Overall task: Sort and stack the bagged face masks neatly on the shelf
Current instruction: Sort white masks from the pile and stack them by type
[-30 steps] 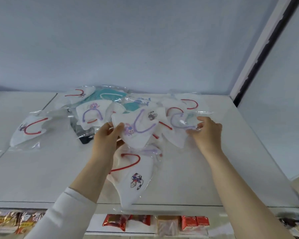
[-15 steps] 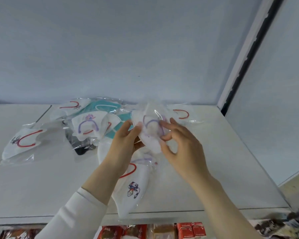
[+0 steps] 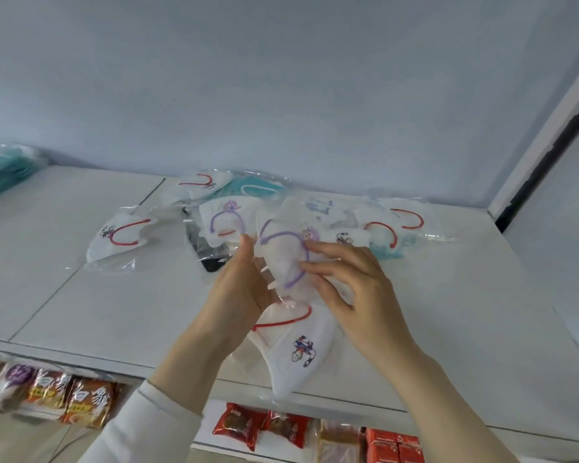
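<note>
Both hands hold one bagged white mask with a purple ear loop (image 3: 283,248) above the white shelf (image 3: 114,295). My left hand (image 3: 239,295) grips its left side and my right hand (image 3: 351,289) pinches its right side. Under the hands a bagged white mask with a red loop and a cartoon print (image 3: 298,349) lies at the shelf's front edge. Behind lies a loose pile of bagged masks (image 3: 315,208) in white and teal. Another purple-loop mask (image 3: 224,222) sits left of the held one. A single red-loop mask (image 3: 121,238) lies apart at the left.
A teal bundle in plastic (image 3: 4,165) sits at the far left of the shelf. Snack packets (image 3: 64,399) and red packages (image 3: 261,429) fill the shelf below. The wall's corner post (image 3: 542,152) bounds the shelf on the right.
The hands came together on the purple-loop mask and turned it from flat to upright. The view shifted right to left, bringing the teal bundle into sight.
</note>
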`<state>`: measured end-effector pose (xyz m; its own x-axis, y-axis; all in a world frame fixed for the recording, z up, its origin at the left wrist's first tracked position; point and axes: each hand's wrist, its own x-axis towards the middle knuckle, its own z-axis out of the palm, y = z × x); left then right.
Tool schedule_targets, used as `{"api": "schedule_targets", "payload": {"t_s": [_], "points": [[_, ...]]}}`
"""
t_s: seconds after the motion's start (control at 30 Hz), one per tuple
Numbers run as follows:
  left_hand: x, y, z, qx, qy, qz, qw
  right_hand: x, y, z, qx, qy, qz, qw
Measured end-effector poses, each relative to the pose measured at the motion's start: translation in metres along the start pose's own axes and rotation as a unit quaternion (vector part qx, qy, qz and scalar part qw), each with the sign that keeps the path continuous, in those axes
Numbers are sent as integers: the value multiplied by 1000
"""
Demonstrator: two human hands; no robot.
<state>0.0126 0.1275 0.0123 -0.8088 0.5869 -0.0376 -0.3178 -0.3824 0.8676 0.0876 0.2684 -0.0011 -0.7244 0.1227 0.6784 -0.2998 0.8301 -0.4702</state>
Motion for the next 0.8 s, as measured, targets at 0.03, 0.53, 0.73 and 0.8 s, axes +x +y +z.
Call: {"api": "schedule_targets", "payload": {"t_s": [0.03, 0.53, 0.73, 0.8], "points": [[-1, 0, -6, 6, 24, 27, 999, 4, -4, 3, 10, 22, 18, 1000], [21, 91, -169, 203, 176, 146, 952, 119, -29, 46, 266, -72, 264, 924], [25, 97, -178, 283, 27, 63, 957, 150, -65, 99, 15, -206, 92, 974], [23, 93, -176, 308, -19, 52, 950, 152, -72, 120, -8, -200, 30, 979]]}}
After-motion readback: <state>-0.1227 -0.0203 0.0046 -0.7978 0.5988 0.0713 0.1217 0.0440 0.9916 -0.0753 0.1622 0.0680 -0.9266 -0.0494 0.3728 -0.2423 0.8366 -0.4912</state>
